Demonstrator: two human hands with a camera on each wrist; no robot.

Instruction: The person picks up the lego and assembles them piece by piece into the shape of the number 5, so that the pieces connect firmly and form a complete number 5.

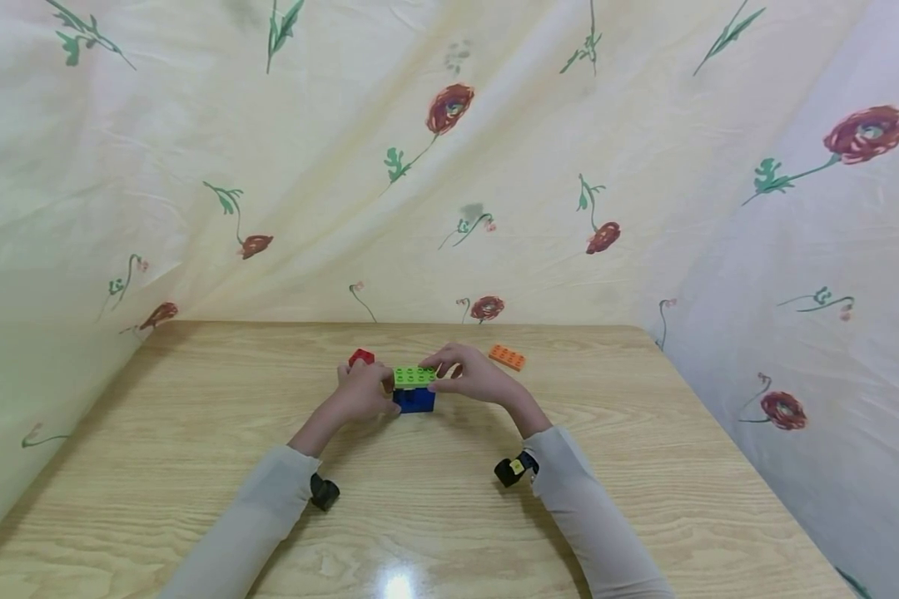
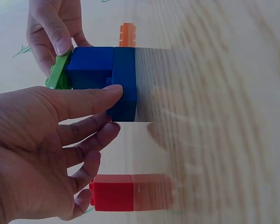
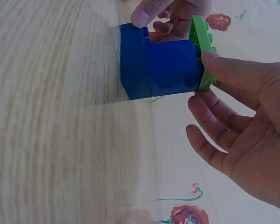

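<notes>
A light green flat toy brick (image 1: 412, 377) with studs lies across the top of a small blue stack. The stack has a long lower blue brick (image 2: 125, 70) standing on the table and a shorter upper blue brick (image 3: 172, 65) at one end of it. My left hand (image 1: 363, 391) pinches the end of the lower blue brick between thumb and index finger. With thumb and fingers, my right hand (image 1: 472, 374) holds the green brick at its right end. In the right wrist view the green brick sits slightly tilted against the upper blue brick.
Just behind my left hand stands a red brick (image 1: 361, 356), partly hidden by that hand in the head view. An orange flat brick (image 1: 507, 358) lies farther back on the right of the wooden table (image 1: 419, 499). Flowered cloth (image 1: 307, 166) hangs around the back and sides.
</notes>
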